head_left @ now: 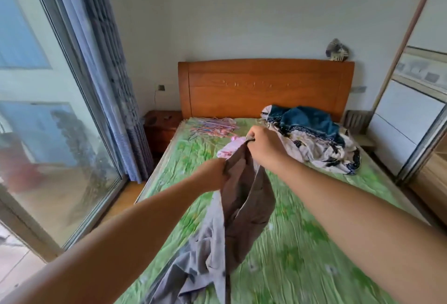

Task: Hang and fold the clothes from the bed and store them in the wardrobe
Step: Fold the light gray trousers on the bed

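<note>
- Both hands grip one grey garment (244, 207) above the bed (302, 243): the right hand (262, 145) is closed on its top edge, raised higher and further out, and the left hand (212, 174) is closed on the cloth lower down and to the left
- Between and below the hands the grey garment hangs in loose folds, its lower part trailing toward the near edge of the bed; it looks like trousers, though motion blur makes that uncertain
- Just beyond the hands a small pink garment (229, 146) lies on the green floral sheet
- Further back, near the headboard (266, 86), a bundle of thin coloured hangers (212, 126) rests on the sheet
- To the right of those, a heap of clothes (312, 134) in dark blue and pale patterned cloth sits by the headboard
- At the far right stands the wardrobe (416, 120) with its sliding door; at the left, a curtain (116, 81) beside a glass door (48, 110)
</note>
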`<state>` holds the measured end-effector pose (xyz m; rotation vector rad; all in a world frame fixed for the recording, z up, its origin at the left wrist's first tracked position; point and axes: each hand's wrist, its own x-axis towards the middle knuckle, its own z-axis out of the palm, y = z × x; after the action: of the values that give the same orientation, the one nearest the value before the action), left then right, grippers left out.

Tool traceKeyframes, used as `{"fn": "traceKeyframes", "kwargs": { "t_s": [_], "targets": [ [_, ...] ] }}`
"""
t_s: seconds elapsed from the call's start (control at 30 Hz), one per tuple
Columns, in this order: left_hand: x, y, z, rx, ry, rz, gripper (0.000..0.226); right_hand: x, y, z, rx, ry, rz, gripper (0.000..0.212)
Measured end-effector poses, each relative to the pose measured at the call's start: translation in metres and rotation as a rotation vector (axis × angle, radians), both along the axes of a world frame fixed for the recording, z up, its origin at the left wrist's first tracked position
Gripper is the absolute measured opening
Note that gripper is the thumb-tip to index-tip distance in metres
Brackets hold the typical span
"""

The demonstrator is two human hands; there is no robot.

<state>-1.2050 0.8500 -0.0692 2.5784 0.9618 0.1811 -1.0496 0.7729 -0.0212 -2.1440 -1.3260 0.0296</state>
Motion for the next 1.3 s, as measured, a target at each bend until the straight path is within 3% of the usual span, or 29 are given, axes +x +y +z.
{"fn": "traceKeyframes", "kwargs": {
  "t_s": [0.17,0.27,0.47,0.53,0.7,0.77,0.83,0.93,0.97,1.07,1.17,1.23,1.3],
  "targets": [
    [-0.011,0.022,0.019,0.087,-0.122,0.057,0.034,0.05,-0.049,-0.027,-0.315,-0.386,0.095,0.025],
    [-0.019,0.031,0.028,0.116,-0.106,0.032,0.038,0.064,-0.074,-0.055,-0.441,-0.437,0.033,0.041],
    [-0.054,0.056,0.025,0.145,-0.05,0.02,0.042,0.068,-0.083,-0.072,-0.458,-0.532,-0.03,0.031],
    [-0.066,0.065,0.03,0.16,-0.029,0.013,0.044,0.066,-0.075,-0.067,-0.416,-0.504,-0.037,0.033],
    [-0.103,0.08,0.042,0.208,0.094,0.01,0.036,0.062,-0.056,-0.041,-0.147,-0.172,-0.112,0.03],
    [-0.116,0.085,0.047,0.184,0.065,0.022,0.036,0.055,-0.055,-0.033,-0.1,-0.187,-0.053,0.04],
    [-0.128,0.087,0.054,0.11,-0.034,0.028,0.042,0.049,-0.063,-0.029,-0.074,-0.361,0.095,0.042],
    [-0.141,0.083,0.067,0.041,-0.217,0.012,0.044,0.051,-0.073,-0.027,-0.089,-0.735,0.257,0.026],
    [-0.144,0.08,0.073,0.031,-0.256,-0.008,0.041,0.053,-0.072,-0.025,-0.143,-0.748,0.243,0.02],
    [-0.146,0.064,0.092,0.082,-0.309,-0.052,0.042,0.056,-0.064,-0.014,-0.298,-0.642,0.19,0.013],
    [-0.144,0.043,0.107,0.149,-0.354,-0.116,0.051,0.054,-0.059,-0.009,-0.301,-0.494,0.17,0.02],
    [-0.143,0.035,0.112,0.155,-0.365,-0.146,0.052,0.053,-0.058,-0.011,-0.28,-0.387,0.172,0.033],
    [-0.143,0.031,0.117,0.179,-0.286,-0.155,0.05,0.052,-0.058,-0.012,-0.344,-0.354,0.172,0.059]
  ]
}}
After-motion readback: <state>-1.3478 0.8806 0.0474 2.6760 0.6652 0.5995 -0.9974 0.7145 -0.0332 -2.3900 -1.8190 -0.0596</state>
